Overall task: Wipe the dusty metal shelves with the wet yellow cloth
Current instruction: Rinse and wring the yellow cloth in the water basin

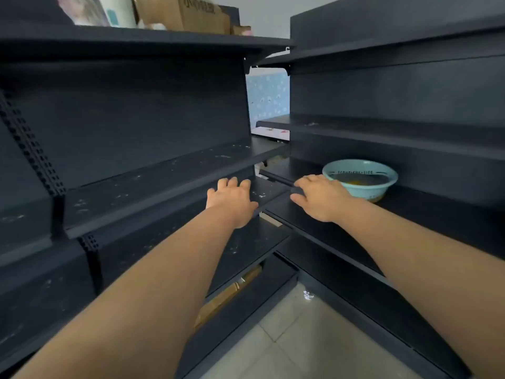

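Note:
Dark metal shelves stand on the left point(153, 179) and on the right point(410, 203), meeting at a corner; white dust specks mark the left ones. A light blue basin point(360, 184) sits on a right-hand shelf, holding murky water with the yellow cloth point(352, 183) sunk in it. My right hand point(322, 198) is stretched out just left of the basin, fingers apart, holding nothing. My left hand point(232, 201) reaches over the edge of a left-hand shelf, fingers spread and empty.
Cardboard boxes point(191, 15) and packages stand on the top left shelf. A flat cardboard piece point(229, 291) lies under a low left shelf. Pale floor tiles point(300, 346) show between the two units. A blue patterned wall point(267, 97) is visible through the corner gap.

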